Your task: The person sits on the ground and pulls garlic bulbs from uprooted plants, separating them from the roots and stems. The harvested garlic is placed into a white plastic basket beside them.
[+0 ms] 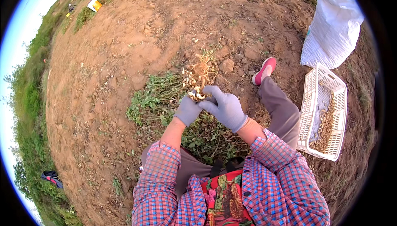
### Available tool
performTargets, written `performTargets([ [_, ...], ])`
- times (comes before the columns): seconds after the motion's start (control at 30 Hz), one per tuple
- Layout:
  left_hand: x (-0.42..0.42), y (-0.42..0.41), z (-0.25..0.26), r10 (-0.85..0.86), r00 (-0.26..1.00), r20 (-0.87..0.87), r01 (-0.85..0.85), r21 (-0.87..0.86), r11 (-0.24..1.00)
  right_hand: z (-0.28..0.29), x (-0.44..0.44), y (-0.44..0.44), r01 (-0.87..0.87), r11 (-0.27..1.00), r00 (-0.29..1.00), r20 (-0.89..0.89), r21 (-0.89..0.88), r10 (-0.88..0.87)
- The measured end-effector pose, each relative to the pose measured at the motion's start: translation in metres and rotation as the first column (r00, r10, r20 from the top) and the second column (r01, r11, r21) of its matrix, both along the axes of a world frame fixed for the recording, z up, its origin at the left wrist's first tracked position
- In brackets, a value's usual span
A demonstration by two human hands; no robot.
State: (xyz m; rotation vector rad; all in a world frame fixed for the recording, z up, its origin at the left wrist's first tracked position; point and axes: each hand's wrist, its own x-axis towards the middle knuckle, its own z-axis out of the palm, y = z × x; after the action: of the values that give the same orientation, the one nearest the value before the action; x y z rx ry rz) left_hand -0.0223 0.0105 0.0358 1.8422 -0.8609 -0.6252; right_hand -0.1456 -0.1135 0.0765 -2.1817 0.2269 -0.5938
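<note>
My left hand (188,109), in a grey glove, is closed around part of a peanut plant with pale peanut pods (196,94) at its top. My right hand (224,105), gloved alike, is beside it with thumb and forefinger curved at the pods; whether it pinches one cannot be told. Tangled peanut roots (205,66) and more pods (188,77) are just beyond my hands. Cut or pulled peanut plants (158,94) with green leaves lie on the soil to the left, and more leafy plants (207,136) lie below my hands between my legs.
A white plastic crate (340,114) holding loose peanuts (325,126) stands at the right. Behind it is a full white woven sack (332,30). My foot in a red shoe (264,70) is on the soil. A white and orange bucket (94,5) and a dark bag (52,179) lie farther off.
</note>
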Motion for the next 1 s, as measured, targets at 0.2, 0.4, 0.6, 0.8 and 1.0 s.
performTargets([
  [0.2,0.0,-0.006,-0.001,0.08,0.809,-0.582,-0.217,-0.169,0.962,-0.015,0.003,0.011,-0.12,0.982,0.987,0.084,-0.147,0.134],
  [0.4,0.004,0.005,0.01,0.192,0.953,0.233,-0.173,-0.101,0.98,-0.011,-0.006,0.019,-0.168,0.958,0.972,0.202,0.232,0.121],
  [0.6,-0.012,0.003,0.021,-0.166,0.886,0.434,0.131,0.109,0.985,-0.016,0.003,-0.045,-0.344,0.879,0.939,0.131,0.33,0.319],
  [0.8,-0.016,0.007,0.011,-0.334,0.926,0.179,0.322,0.094,0.942,-0.033,0.01,-0.039,-0.5,0.844,0.865,0.054,0.193,0.499],
  [1.0,-0.02,0.004,0.021,-0.304,0.95,-0.073,0.31,0.097,0.946,-0.052,-0.004,-0.018,-0.254,0.883,0.965,0.164,0.394,0.205],
])
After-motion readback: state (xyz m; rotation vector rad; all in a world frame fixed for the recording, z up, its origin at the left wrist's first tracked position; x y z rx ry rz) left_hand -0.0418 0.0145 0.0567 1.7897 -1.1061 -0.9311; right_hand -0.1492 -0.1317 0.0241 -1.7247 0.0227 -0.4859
